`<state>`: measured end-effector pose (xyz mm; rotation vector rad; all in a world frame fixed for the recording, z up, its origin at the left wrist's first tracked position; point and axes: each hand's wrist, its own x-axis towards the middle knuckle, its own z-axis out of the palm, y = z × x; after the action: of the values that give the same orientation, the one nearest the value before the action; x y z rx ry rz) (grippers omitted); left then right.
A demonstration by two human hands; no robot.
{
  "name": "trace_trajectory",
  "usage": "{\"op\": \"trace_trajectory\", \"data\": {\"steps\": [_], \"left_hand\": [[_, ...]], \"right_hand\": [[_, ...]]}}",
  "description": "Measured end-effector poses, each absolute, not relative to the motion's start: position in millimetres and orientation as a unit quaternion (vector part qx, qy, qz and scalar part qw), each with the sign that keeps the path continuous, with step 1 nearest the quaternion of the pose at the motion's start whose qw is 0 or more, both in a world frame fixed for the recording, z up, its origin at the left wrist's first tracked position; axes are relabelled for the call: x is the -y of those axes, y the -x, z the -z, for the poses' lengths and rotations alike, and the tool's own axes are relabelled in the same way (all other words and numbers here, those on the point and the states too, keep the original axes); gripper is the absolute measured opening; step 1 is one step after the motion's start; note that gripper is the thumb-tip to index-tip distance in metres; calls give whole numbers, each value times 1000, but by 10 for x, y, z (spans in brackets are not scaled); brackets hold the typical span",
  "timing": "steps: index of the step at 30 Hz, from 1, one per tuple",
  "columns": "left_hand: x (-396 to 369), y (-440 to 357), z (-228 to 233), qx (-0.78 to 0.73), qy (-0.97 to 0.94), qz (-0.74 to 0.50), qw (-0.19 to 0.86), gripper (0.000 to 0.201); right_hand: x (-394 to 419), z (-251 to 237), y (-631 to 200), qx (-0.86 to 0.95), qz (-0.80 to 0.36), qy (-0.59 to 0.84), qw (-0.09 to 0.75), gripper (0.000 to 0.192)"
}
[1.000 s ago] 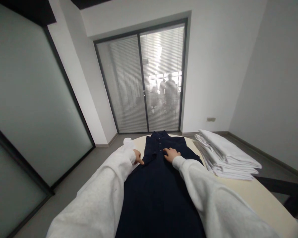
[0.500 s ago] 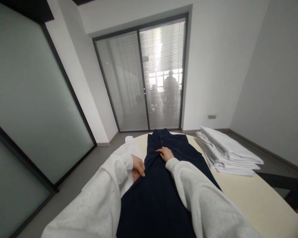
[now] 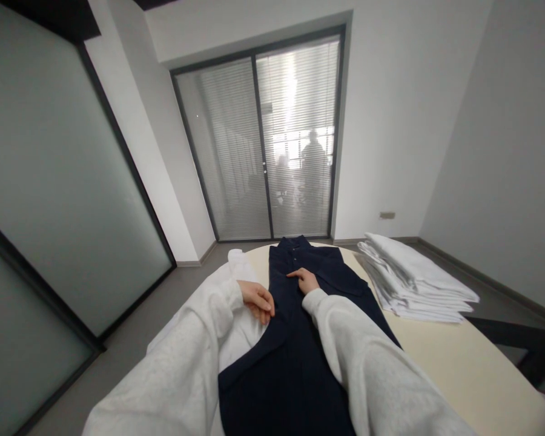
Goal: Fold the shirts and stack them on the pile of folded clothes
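Observation:
A navy shirt lies lengthwise over the table, its collar at the far end and a short row of buttons below it. At the shirt's left edge, my left hand is closed on the fabric, fingers bent together and the edge drawn inward. My right hand rests on the upper front, index finger stretched out to the left and pressing on the cloth; its other fingers are partly hidden. White cloth lies under and beside my left hand.
A stack of folded white cloth sits at the right of the cream table. Beyond stands a glass door with blinds, with a person's silhouette behind it. A frosted glass panel is on the left.
My left hand has moved right and slightly up, bringing the shirt's left edge inward, so more white cloth shows at left. My right hand has stayed nearly in place.

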<state>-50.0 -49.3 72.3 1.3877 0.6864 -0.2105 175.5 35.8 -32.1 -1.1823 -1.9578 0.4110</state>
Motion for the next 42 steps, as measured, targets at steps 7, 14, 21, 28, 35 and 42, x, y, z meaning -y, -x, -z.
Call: {"op": "trace_trajectory", "data": {"steps": [7,14,21,28,35,42], "left_hand": [[653,468,-730,-223,-599,352,684,26],[671,337,-922,-244,-624,186,719,50],[111,292,-437,-649,-667,-160,328,34],[-67,88,-116,-701,-659,-178,207,43],[-117,146,-102,-636,-736,-204,111,60],[19,135,57,-586,-795,-157,4,46]], "right_hand": [[-383,355,-1752,767,-177,466,405,51],[-312,275,-1755,756,-192,488,391,51],[-299,224,-1706,763,-153,500,379,22],[-281,254,-1687,792,-128,514,303,34],[-173,155,-1646,764,-34,595,246,18],[-430,-18,-1602,729,-57,650,209,30]]}}
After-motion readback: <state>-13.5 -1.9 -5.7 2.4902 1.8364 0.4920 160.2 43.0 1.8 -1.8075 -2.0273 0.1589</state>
